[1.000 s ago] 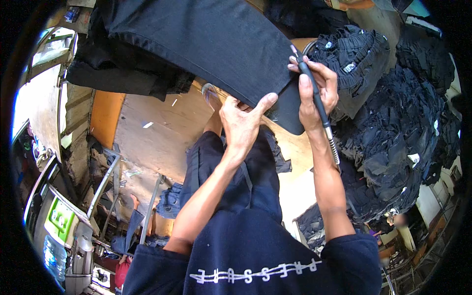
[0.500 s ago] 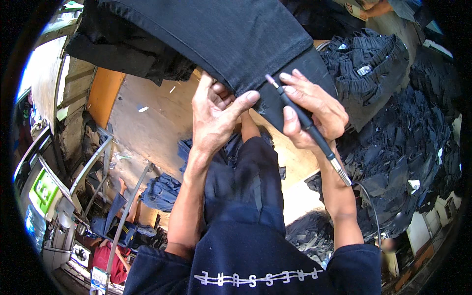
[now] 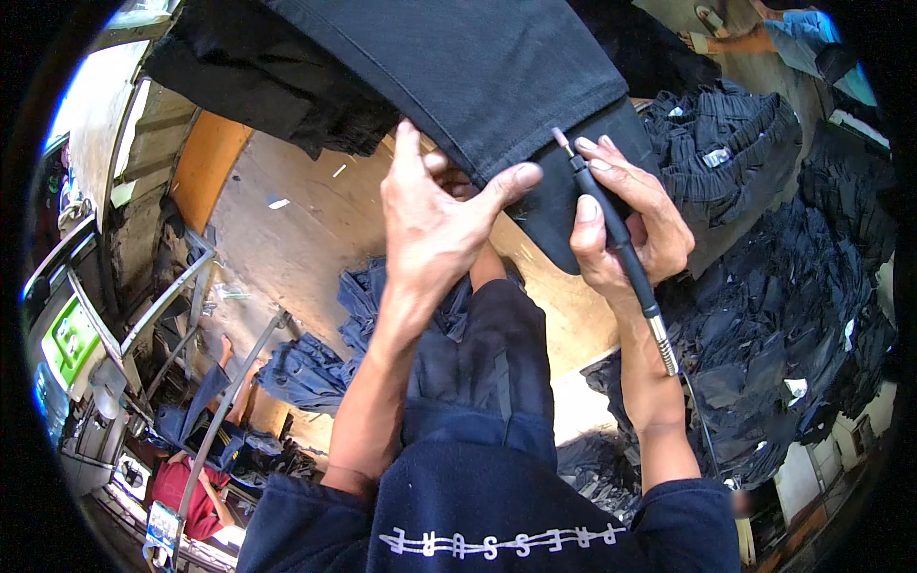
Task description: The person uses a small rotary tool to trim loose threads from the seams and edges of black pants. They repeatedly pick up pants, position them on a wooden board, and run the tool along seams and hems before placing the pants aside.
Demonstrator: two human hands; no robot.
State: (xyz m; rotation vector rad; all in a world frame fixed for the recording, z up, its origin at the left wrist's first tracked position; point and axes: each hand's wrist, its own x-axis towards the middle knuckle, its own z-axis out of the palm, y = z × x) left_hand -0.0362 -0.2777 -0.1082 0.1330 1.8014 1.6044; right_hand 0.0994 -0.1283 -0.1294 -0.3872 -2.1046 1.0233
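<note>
Black trousers [image 3: 478,67] lie with one leg stretched over a flat black board [image 3: 549,215], whose rounded end sticks out past the hem. At the leg's left edge, near the hem, my left hand [image 3: 435,215] grips the cloth. Its thumb rests over the hem corner and some fingers curl partly out of sight at the edge. My right hand [image 3: 635,224] is closed round a black pen-shaped rotary grinder [image 3: 614,234] with a small pink tip. The tip is at the hem; whether it touches the cloth I cannot tell. A thin cable runs from the tool's spring end.
Dark trousers with elastic waists [image 3: 716,143] are piled at the right, above a large heap of dark cloth [image 3: 774,306]. Crumpled dark garments [image 3: 306,372] lie left of my legs, beside a metal rail [image 3: 229,401]. Other people sit at lower left and upper right.
The trouser leg and board have shifted slightly right in the picture. Both hands have moved right with them, and the grinder's tip stays near the hem.
</note>
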